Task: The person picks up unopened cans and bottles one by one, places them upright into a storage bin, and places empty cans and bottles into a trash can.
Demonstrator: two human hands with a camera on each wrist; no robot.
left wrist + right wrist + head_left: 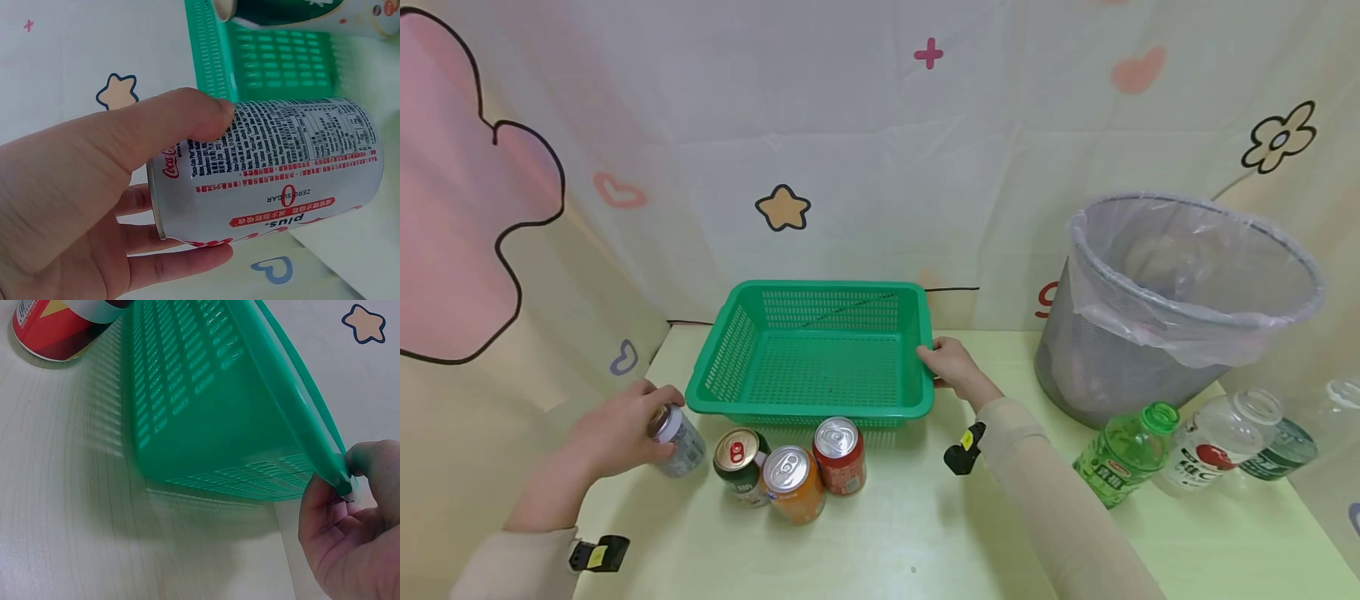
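My left hand (625,429) grips a silver Coca-Cola can (681,446) near its top, to the left of the other cans. In the left wrist view the thumb lies along one side of that can (281,169), the fingers on the other side. My right hand (955,367) pinches the right rim of a green plastic basket (820,411), thumb over the edge and fingers beneath, as the right wrist view shows. In front of the basket stand a dark green can (747,483), an orange can (797,496) and a red can (842,467).
To the right stands a grey mesh bin (1090,367) lined with a clear bag. Before it are a green bottle (1120,462), a clear bottle with a cherry label (1213,446) and another clear bottle (1285,446). A patterned curtain (865,167) hangs behind the table (895,550).
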